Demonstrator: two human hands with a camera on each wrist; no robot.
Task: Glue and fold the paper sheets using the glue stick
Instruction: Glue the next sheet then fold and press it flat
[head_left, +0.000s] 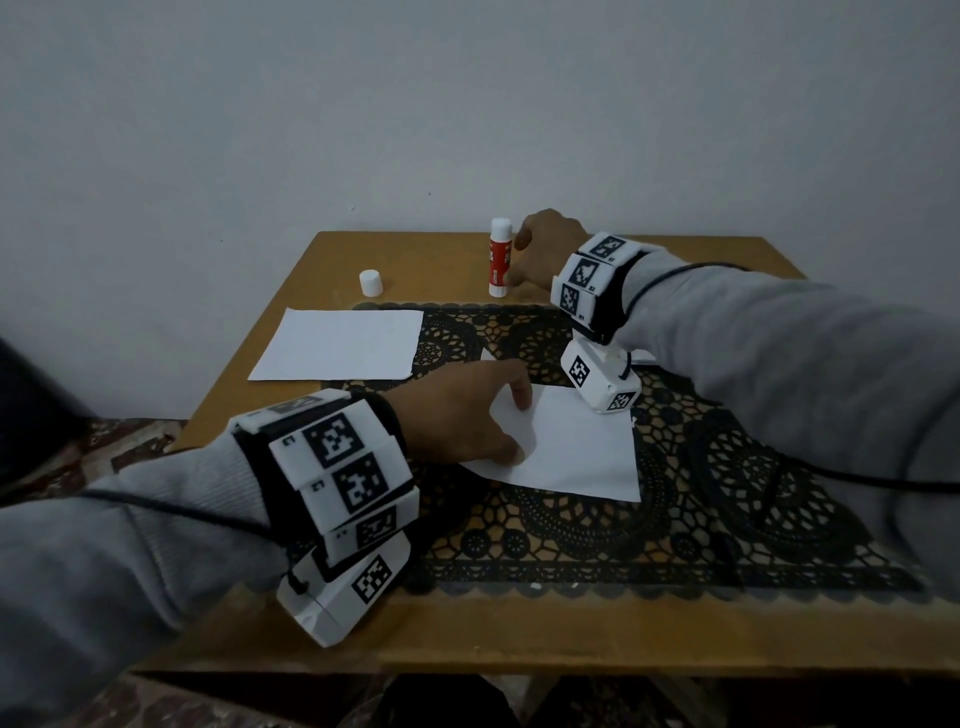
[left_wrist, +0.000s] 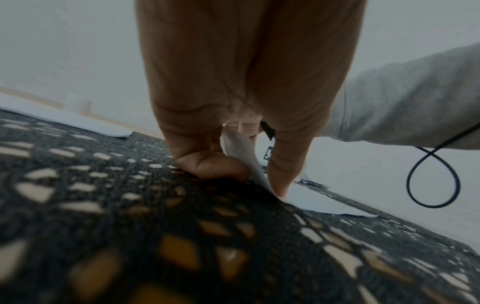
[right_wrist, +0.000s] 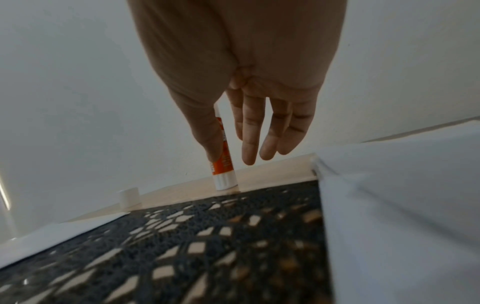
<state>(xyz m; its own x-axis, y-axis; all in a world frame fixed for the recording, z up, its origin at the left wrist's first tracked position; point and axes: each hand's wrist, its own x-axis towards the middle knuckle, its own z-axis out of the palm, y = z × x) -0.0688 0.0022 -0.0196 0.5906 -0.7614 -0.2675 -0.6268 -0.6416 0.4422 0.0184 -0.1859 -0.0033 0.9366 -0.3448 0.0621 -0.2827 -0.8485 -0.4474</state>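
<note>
Right hand (head_left: 540, 249) loose-fingered, thumb touching the uncapped glue stick (head_left: 501, 257) upright at the surface's far edge: a nudge could topple it. Left hand (head_left: 457, 415) pinches the near paper (head_left: 576, 447); tugging could crease it

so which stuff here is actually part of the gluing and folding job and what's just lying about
Part of the job:
- glue stick, upright, uncapped, right hand at it
- white cap, off, standing on the table
- near paper sheet, left hand lifting its edge
- far paper sheet, lying flat

Just there:
- black lace mat
- wooden table
</note>
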